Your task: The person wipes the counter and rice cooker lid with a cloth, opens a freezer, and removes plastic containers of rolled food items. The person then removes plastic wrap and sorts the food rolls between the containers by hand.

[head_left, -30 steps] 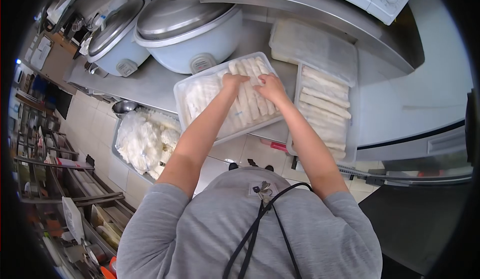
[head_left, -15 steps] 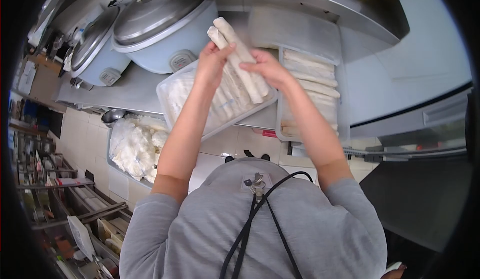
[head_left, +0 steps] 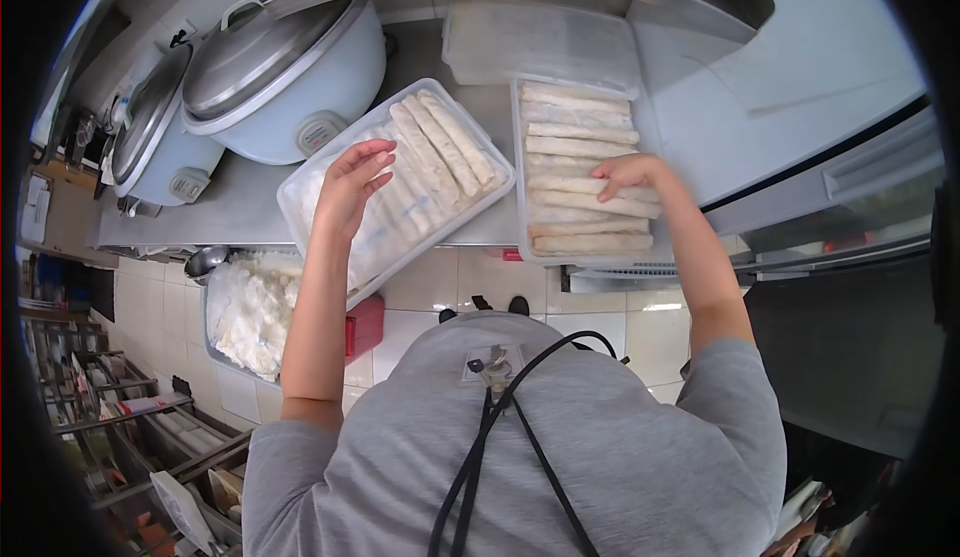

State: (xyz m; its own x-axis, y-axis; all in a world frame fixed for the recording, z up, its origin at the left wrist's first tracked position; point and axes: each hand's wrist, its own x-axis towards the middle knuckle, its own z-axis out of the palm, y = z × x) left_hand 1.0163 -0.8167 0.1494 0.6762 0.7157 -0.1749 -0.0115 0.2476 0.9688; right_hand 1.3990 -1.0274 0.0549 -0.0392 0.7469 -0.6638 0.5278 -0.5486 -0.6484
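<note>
My left hand [head_left: 358, 182] hovers over the left clear plastic container [head_left: 290, 202], fingers slightly curled and apart, with nothing in it. Inside that container lie long pale rolls, side by side; two of them, such as this whitish roll [head_left: 455, 137], rest on top at the right end. My right hand [head_left: 630, 170] reaches into the right plastic container [head_left: 519, 172], thumb and fingers closed around a long pale roll [head_left: 575, 200]. More rolls [head_left: 590, 244] lie crosswise in a row there. The fingertips on its far side are hidden.
Two large rice cookers [head_left: 285, 72] with metal lids stand at the back left of the steel counter [head_left: 220, 217]. A translucent lid [head_left: 540, 42] lies behind the right container. Below the counter sits a tub of white, crumbly food [head_left: 250, 312], beside a red box [head_left: 364, 329].
The two rolls held in both hands now lie in the left container. My right hand has moved right to the other container; my left hand has let go and drawn left.
</note>
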